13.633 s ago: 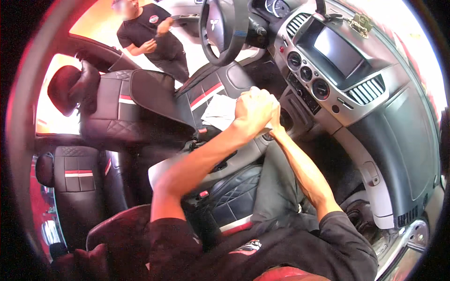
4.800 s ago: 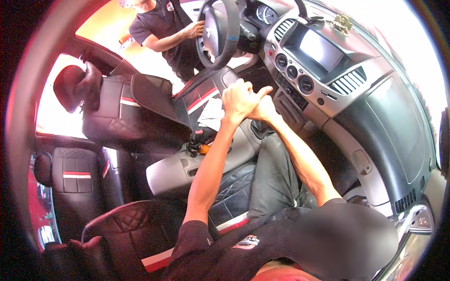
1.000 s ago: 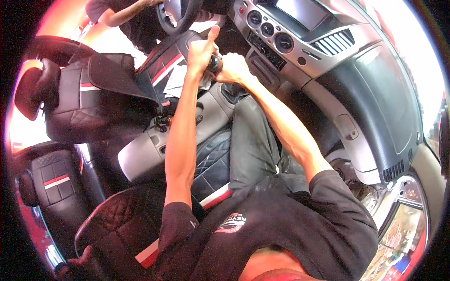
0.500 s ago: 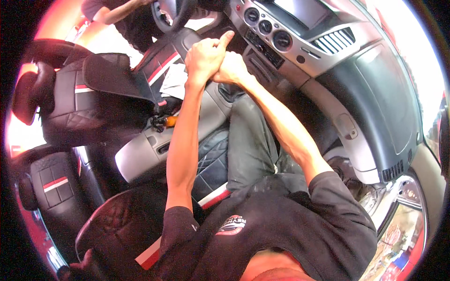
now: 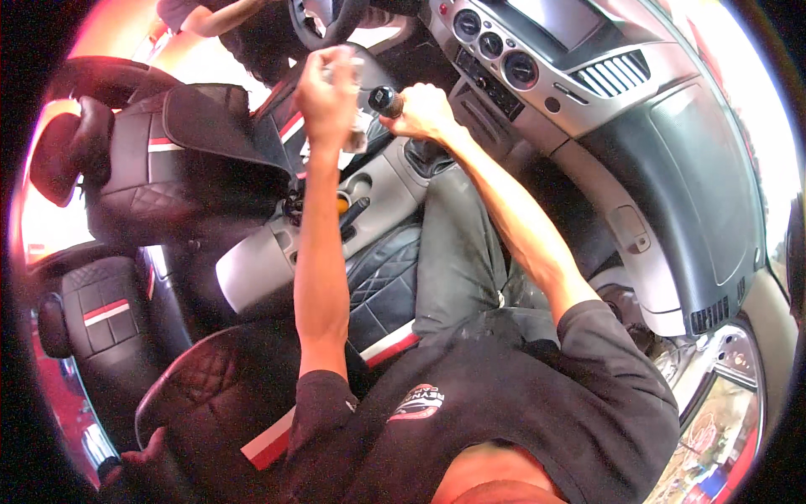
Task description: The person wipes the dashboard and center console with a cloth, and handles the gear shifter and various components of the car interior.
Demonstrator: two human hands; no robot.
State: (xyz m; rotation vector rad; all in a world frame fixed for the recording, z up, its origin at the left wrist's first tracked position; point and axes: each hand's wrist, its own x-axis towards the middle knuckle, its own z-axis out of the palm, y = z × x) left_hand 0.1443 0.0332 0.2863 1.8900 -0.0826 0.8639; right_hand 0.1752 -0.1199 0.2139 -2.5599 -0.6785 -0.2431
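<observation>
Clearly, two bare hands are seen above one grey centre console [image 5: 390,179], and only one is plainly closed on something. One black gear knob [image 5: 385,101] is gripped by the right hand [image 5: 422,111], its fingers wrapped round it, with the rounded top left exposed on the side facing the other hand. One dark gear boot [image 5: 428,158] is seen just below that fist. The left hand [image 5: 327,99] is held up just beside the knob, apart from it; its fingers are blurred, so how far they are opened, and whether anything is held, cannot be told. One white cloth [image 5: 358,141] is partly hidden behind the left wrist. One handbrake lever [image 5: 355,214] is set in the console beside the left forearm. Three round dials [image 5: 490,44], one slatted air vent [image 5: 613,74] and one display screen [image 5: 558,18] are mounted on the dashboard; one steering wheel [image 5: 342,34] is cut off by the upper edge.
</observation>
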